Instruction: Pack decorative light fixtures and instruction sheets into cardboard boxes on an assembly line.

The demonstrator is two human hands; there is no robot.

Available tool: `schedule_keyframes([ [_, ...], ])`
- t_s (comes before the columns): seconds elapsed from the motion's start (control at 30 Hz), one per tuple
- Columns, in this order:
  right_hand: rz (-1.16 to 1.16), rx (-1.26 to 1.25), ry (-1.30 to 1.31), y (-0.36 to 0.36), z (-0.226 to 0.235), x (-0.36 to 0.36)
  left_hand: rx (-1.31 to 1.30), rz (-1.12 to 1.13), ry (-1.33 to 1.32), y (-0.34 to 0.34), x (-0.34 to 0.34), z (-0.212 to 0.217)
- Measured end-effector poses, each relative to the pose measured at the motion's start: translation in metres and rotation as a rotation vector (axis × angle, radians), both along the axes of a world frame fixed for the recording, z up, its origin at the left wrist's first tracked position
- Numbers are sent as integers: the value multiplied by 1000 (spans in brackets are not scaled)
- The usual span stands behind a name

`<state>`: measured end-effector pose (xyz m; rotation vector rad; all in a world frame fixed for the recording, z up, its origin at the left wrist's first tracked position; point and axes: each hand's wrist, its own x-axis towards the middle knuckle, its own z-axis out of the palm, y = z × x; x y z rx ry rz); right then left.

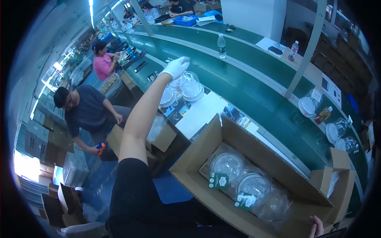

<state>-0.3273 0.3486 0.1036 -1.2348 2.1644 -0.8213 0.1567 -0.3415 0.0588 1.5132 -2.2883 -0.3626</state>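
Observation:
My left hand (176, 67), in a white glove, stretches far out to the workbench. Its fingers are curled on the top of a clear-wrapped round item (191, 84) that stands among other round white-and-clear pieces (166, 97). Close below me an open cardboard box (198, 148) holds two clear-bagged round items (228, 164) (254, 184), each with a green label. Only the fingertips of my right hand (316, 227) show at the lower edge, by the box's near right corner; what they do is hidden.
A long green conveyor belt (254, 95) runs behind the bench, with a water bottle (221, 45) and more round pieces (307, 106) beside it. A smaller open carton (337, 178) stands at the right. A crouching person (85, 113) and other seated workers are at the left.

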Motion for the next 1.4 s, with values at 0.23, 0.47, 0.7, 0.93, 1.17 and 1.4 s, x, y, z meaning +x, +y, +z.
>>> schedule_keyframes([
  [0.23, 85, 117, -249, 36, -7, -69, 24, 294, -321, -95, 17, -117],
  [0.47, 90, 105, -550, 32, -2, -80, 230, 293, -483, -105, 7, -139],
  [0.7, 51, 42, -359, 7, -3, -60, 69, 222, -447, -111, 7, -145],
  [0.93, -54, -84, -101, -17, 17, -11, -16, 274, -309, -83, 13, -137],
  [1.17, -104, -219, -272, -34, 27, 3, -178, 107, -120, 11, -69, 13],
  [1.4, 318, -451, -195, -200, 101, 83, -434, -202, 42, 117, -146, 169],
])
